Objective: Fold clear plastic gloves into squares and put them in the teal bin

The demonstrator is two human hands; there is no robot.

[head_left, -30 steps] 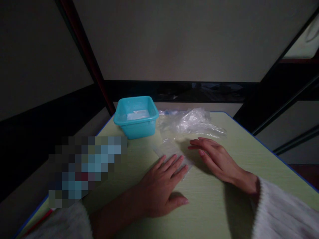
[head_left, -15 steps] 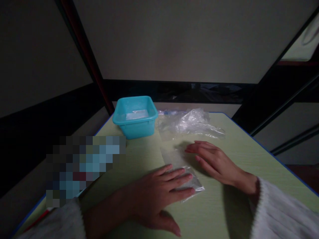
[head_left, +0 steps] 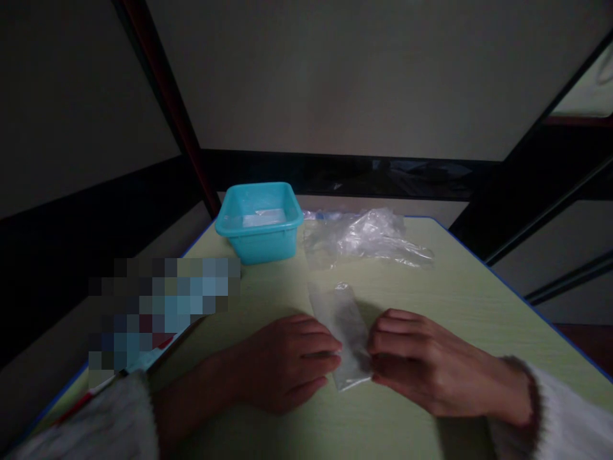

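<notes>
A small clear plastic bag (head_left: 342, 322) lies flat on the pale green table (head_left: 431, 287) in front of me. My left hand (head_left: 287, 361) has its fingers curled and pinches the bag's near left edge. Opposite it, my right hand (head_left: 421, 367) is also curled, gripping the near right edge. Both wrists rest on the table, in white fuzzy sleeves.
A turquoise plastic tub (head_left: 260, 220) with something pale inside stands at the far left of the table. A heap of crumpled clear plastic bags (head_left: 364, 239) lies to its right. A blurred-out patch (head_left: 163, 306) covers the left edge. Dark frame bars rise behind.
Both hands went from lying flat and spread on the bag to curled at its near end. The bag slid toward me and now lies lengthwise between them.
</notes>
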